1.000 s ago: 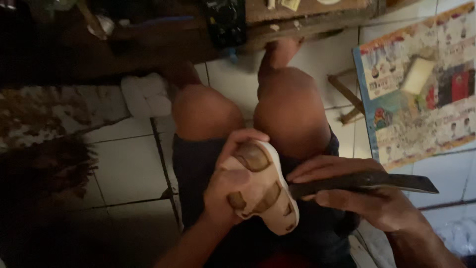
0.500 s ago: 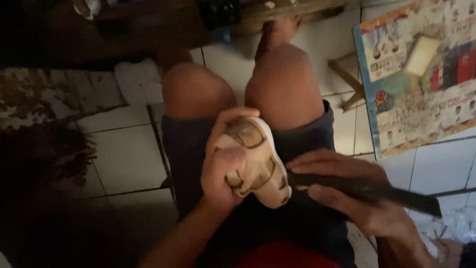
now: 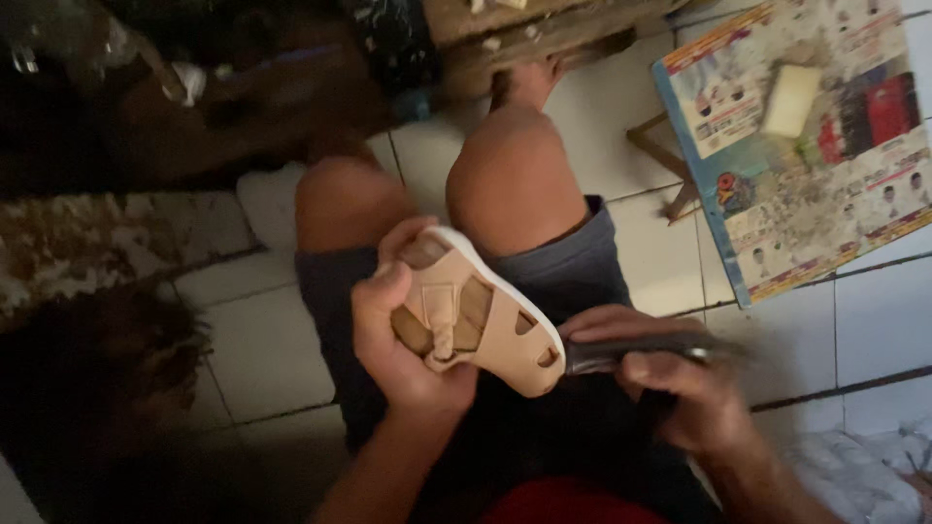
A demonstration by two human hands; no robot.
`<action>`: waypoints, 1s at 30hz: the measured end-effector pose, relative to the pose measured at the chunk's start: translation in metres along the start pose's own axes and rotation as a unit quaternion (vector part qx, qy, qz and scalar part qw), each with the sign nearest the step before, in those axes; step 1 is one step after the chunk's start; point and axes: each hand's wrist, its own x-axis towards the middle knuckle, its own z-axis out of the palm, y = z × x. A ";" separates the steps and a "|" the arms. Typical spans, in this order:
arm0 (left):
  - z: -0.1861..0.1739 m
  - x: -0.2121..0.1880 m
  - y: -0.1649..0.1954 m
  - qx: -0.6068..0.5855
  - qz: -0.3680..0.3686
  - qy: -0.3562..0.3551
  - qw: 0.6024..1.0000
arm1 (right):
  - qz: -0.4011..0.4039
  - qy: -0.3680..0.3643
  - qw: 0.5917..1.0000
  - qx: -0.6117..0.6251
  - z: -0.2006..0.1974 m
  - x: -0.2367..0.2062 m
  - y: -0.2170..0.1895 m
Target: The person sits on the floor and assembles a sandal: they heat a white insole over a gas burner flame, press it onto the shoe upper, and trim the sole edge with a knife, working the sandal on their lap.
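A small beige sandal (image 3: 481,315) with a pale sole edge and cut-out straps is held above my lap. My left hand (image 3: 403,340) grips it from the left, thumb over the strap side and fingers curled around the heel end. My right hand (image 3: 670,383) is closed around the dark handle of a long flat tool (image 3: 641,347), blurred by motion. The tool's tip meets the sandal's edge at its lower right. My bare knees (image 3: 510,180) and dark grey shorts lie underneath.
A colourful printed sheet (image 3: 806,146) lies on a low stool at the upper right, with a pale yellow block (image 3: 791,100) on it. A wooden bench edge (image 3: 544,34) runs along the top. White floor tiles lie around, with a dark cluttered area at the left.
The sandal has turned in my left hand, so its strap side shows more. My right hand with the tool has moved in toward the sandal's edge. The view shifted slightly.
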 end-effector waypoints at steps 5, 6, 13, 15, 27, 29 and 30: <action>0.020 -0.032 -0.010 -0.037 0.064 0.075 0.994 | -0.034 0.058 0.997 0.043 0.002 -0.004 -0.013; 0.020 -0.041 -0.011 -0.043 0.057 0.082 0.994 | -0.021 0.076 0.993 0.088 -0.002 -0.003 -0.018; -0.043 -0.044 0.007 0.149 -0.384 -0.274 0.869 | 0.125 -0.085 0.968 0.200 -0.027 0.017 -0.023; -0.053 -0.053 0.002 0.149 -0.414 -0.251 0.862 | 0.143 -0.113 0.964 0.195 -0.022 0.029 -0.018; -0.026 -0.011 0.021 0.325 -0.295 -0.230 0.868 | 0.057 -0.332 0.939 -0.062 -0.028 0.121 -0.044; -0.027 -0.009 0.019 0.402 -0.186 -0.268 0.855 | -0.009 -0.372 0.919 -0.126 -0.027 0.124 -0.048; -0.028 -0.008 0.018 0.437 -0.130 -0.286 0.843 | -0.041 -0.391 0.906 -0.158 -0.027 0.125 -0.050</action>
